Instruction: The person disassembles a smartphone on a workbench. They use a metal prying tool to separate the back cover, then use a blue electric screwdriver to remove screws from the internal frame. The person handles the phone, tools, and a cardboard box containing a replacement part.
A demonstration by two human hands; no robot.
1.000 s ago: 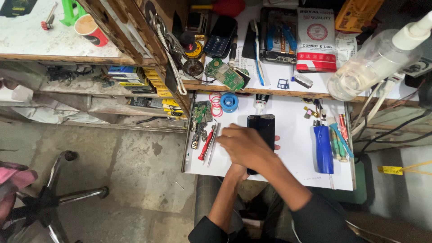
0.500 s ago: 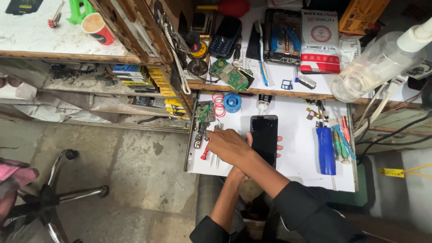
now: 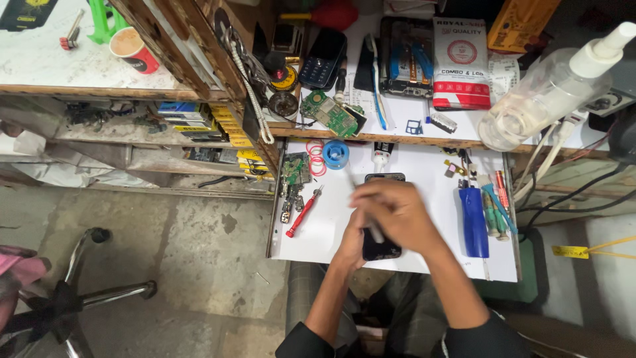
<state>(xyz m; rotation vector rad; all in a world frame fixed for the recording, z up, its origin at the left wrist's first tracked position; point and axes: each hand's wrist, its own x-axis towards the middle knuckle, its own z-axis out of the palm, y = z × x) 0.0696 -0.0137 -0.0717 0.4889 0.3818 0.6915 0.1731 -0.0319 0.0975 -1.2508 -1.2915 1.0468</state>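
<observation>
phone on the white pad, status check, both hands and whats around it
Right hand over the black phone, gripping a thin tool. Left hand steadies the phone's left edge. Red screwdriver lies left, apart; blue case right.

A black phone (image 3: 381, 248) is held flat on the white tabletop (image 3: 331, 232) by the left hand (image 3: 351, 242). It is partly covered by the right hand (image 3: 397, 215), in which a thin tool is gripped. A red screwdriver (image 3: 303, 212) is seen lying nearby.
</observation>
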